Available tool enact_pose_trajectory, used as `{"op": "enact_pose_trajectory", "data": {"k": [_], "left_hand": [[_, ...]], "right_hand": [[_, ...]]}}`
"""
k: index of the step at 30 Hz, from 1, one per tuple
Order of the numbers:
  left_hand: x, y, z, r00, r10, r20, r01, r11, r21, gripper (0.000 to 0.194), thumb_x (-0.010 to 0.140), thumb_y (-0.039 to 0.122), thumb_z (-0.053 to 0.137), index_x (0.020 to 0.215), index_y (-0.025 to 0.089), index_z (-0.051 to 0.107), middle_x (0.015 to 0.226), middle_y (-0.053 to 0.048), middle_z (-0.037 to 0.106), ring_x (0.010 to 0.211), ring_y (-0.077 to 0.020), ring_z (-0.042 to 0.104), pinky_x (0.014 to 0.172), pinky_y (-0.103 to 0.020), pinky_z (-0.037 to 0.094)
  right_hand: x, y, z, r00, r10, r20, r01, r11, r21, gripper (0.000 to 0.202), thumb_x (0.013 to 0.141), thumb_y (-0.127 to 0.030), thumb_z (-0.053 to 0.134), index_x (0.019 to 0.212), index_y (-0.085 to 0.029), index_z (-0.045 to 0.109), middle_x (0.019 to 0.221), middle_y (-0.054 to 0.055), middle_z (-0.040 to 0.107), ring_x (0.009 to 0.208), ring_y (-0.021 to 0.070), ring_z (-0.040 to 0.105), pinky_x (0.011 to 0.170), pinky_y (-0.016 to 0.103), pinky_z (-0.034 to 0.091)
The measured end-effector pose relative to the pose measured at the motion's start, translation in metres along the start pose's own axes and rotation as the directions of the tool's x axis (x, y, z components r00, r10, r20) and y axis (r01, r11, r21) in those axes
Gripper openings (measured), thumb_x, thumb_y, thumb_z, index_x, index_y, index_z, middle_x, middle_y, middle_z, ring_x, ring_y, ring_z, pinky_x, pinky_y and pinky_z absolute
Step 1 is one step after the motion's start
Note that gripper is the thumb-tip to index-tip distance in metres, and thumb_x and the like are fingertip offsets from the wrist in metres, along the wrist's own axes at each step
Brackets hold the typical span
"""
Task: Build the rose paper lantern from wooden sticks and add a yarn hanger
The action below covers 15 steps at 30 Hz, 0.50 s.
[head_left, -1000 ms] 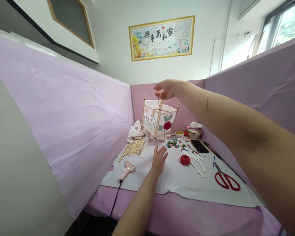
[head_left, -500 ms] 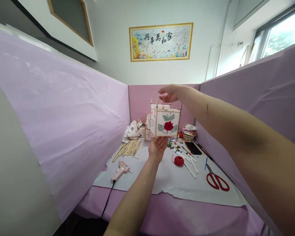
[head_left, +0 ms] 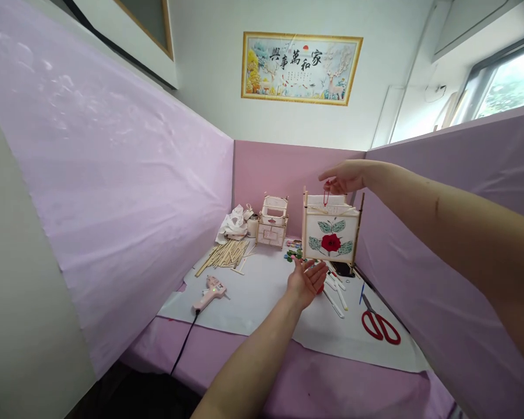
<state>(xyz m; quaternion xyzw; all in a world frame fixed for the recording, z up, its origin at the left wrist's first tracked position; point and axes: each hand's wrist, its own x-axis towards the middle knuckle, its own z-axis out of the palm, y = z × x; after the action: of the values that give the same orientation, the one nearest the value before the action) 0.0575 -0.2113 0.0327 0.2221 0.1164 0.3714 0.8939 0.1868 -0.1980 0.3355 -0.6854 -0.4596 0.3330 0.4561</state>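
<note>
My right hand (head_left: 346, 176) pinches a red hanging loop (head_left: 326, 195) at the top of a paper lantern (head_left: 330, 228). The lantern hangs in the air above the table. It has a wooden stick frame and a white panel painted with a red flower and green leaves. My left hand (head_left: 305, 280) is open, palm up, just under the lantern's bottom edge; whether it touches the lantern is unclear.
A second small lantern frame (head_left: 272, 220) stands at the back. Wooden sticks (head_left: 224, 256) and a pink glue gun (head_left: 208, 293) lie left on white paper (head_left: 262, 285). Red scissors (head_left: 379, 325) and markers (head_left: 337, 294) lie right. Purple partitions (head_left: 113, 192) enclose the table.
The lantern, hanging from my right hand, has moved right and turned its flower panel toward me. My left hand rose off the table and followed beneath it, palm up.
</note>
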Motion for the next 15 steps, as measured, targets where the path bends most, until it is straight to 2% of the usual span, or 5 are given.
{"op": "enact_pose_trajectory", "data": {"k": [4, 7, 11, 13, 15], "left_hand": [[-0.006, 0.006, -0.031, 0.998, -0.019, -0.056, 0.024, 0.995, 0.095, 0.052, 0.088, 0.058, 0.044, 0.115, 0.014, 0.044, 0.123, -0.022, 0.059, 0.101, -0.0250, 0.067, 0.082, -0.033, 0.054], [-0.012, 0.020, -0.060, 0.968, 0.174, -0.181, -0.111, 0.944, 0.310, 0.054, 0.088, 0.052, 0.048, 0.128, 0.017, 0.035, 0.135, -0.020, 0.049, 0.115, -0.0251, 0.059, 0.096, -0.038, 0.047], [-0.020, 0.040, -0.093, 0.801, 0.593, -0.086, -0.289, 0.508, 0.811, 0.079, 0.084, 0.055, 0.054, 0.145, 0.024, 0.015, 0.153, -0.016, 0.024, 0.142, -0.0245, 0.024, 0.114, -0.043, 0.022], [-0.021, 0.049, -0.105, 0.772, 0.634, 0.030, -0.276, 0.293, 0.915, 0.086, 0.082, 0.059, 0.053, 0.148, 0.021, 0.012, 0.156, -0.015, 0.014, 0.144, -0.0250, 0.012, 0.116, -0.043, 0.014], [-0.021, 0.056, -0.115, 0.767, 0.638, 0.075, -0.249, 0.187, 0.950, 0.084, 0.085, 0.061, 0.046, 0.149, 0.018, 0.012, 0.157, -0.015, 0.011, 0.145, -0.0255, 0.011, 0.117, -0.043, 0.013]], "right_hand": [[-0.010, 0.010, -0.003, 1.000, -0.017, 0.008, 0.016, 0.999, 0.032, 0.009, 0.078, -0.012, 0.065, 0.078, -0.012, 0.056, 0.077, 0.009, 0.058, 0.067, 0.0115, 0.060, 0.053, 0.025, 0.044], [-0.014, 0.024, 0.011, 0.995, -0.054, 0.080, 0.050, 0.997, 0.055, 0.016, 0.074, -0.013, 0.072, 0.079, -0.015, 0.056, 0.071, 0.005, 0.057, 0.063, 0.0128, 0.059, 0.049, 0.022, 0.047], [-0.009, 0.060, 0.058, 0.980, -0.070, 0.187, 0.055, 0.995, 0.085, 0.017, 0.076, -0.014, 0.071, 0.080, -0.017, 0.055, 0.067, 0.002, 0.057, 0.059, 0.0123, 0.059, 0.049, 0.022, 0.048], [-0.003, 0.082, 0.092, 0.969, -0.087, 0.229, 0.065, 0.992, 0.104, 0.017, 0.076, -0.014, 0.071, 0.079, -0.017, 0.055, 0.068, 0.001, 0.057, 0.058, 0.0109, 0.058, 0.048, 0.021, 0.048], [0.003, 0.102, 0.125, 0.962, -0.095, 0.254, 0.071, 0.993, 0.099, 0.016, 0.077, -0.016, 0.070, 0.081, -0.017, 0.055, 0.073, 0.002, 0.058, 0.059, 0.0101, 0.058, 0.049, 0.021, 0.049]]}}
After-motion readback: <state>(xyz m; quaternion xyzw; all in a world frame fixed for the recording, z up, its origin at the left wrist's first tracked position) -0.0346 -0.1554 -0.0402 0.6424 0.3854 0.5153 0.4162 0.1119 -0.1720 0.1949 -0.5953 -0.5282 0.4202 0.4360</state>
